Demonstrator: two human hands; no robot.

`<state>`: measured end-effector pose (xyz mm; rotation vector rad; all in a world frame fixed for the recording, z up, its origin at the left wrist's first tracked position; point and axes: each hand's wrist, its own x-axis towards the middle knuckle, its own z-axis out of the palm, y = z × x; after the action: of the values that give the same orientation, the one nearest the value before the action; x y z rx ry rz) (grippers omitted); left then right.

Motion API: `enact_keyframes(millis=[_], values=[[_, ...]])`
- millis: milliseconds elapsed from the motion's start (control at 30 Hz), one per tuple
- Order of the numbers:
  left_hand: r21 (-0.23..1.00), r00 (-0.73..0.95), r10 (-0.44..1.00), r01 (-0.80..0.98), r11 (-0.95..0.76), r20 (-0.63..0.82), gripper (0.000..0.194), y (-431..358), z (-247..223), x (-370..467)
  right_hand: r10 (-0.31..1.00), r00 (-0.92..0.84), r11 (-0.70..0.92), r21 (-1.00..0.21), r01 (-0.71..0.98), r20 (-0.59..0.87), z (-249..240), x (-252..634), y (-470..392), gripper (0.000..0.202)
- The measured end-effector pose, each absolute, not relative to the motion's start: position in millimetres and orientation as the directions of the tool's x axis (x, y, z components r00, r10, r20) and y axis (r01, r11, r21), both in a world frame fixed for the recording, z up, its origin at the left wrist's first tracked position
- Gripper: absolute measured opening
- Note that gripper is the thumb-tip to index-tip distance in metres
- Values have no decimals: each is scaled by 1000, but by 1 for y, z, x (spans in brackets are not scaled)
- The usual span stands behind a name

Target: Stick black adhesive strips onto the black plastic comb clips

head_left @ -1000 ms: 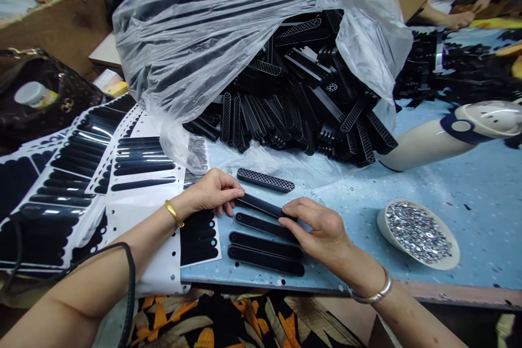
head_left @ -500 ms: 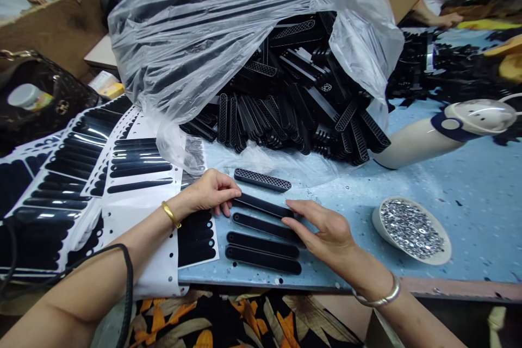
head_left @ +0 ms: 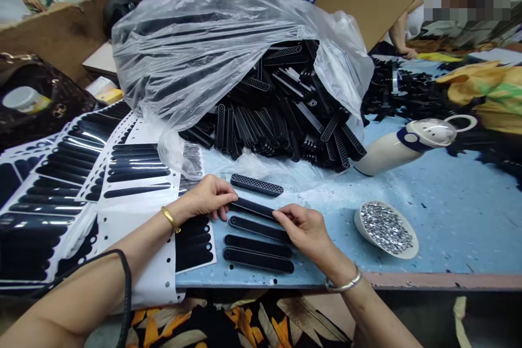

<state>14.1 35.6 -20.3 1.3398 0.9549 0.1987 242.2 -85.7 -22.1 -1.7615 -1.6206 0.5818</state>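
A person holds a black strip (head_left: 255,208) level with both hands just over or on the tabletop (head_left: 448,217); whether it touches the surface is hard to tell. The left hand (head_left: 212,196) has its thumb and fingers pinched together on the strip's left end, and the right hand (head_left: 304,228) grips the other end between thumb and forefinger. The strip lies between a bar with a crosshatched face (head_left: 256,185), beyond it, and three smooth black bars (head_left: 258,260) on the near side, the closest of which is just beside it. It looks light and thin, fairly stiff along its length, perhaps slightly springy, and its smooth face could slide under a loose grip. It does not look fragile, though the face may pick up scuffs or fingerprints. The rounded ends and narrow edges seem the best places to take hold, leaving the long middle untouched.
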Motion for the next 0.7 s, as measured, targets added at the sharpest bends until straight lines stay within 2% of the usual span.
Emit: enact_keyframes(millis=[133, 300, 400, 500, 600, 700], values=[[885, 630, 627, 385, 261, -458, 14, 35, -21, 14, 990, 136, -56, -757, 651, 44, -25, 244, -86, 31], [888, 639, 624, 397, 232, -449, 15, 35, -19, 14, 974, 155, -222, -845, 487, -166, -20, 251, -87, 39], [897, 660, 614, 386, 217, -433, 17, 35, -18, 14, 950, 187, -305, -859, 411, -248, -18, 253, -87, 51], [899, 673, 607, 395, 188, -423, 16, 35, -19, 14, 953, 201, -300, -801, 519, -227, -17, 251, -85, 60], [895, 683, 597, 420, 148, -420, 17, 35, -20, 12, 970, 181, -242, -724, 645, -163, -19, 245, -77, 61], [889, 731, 574, 457, -8, -370, 20, 35, -18, 10, 986, 149, -161, -621, 768, -71, -23, 239, -68, 57]])
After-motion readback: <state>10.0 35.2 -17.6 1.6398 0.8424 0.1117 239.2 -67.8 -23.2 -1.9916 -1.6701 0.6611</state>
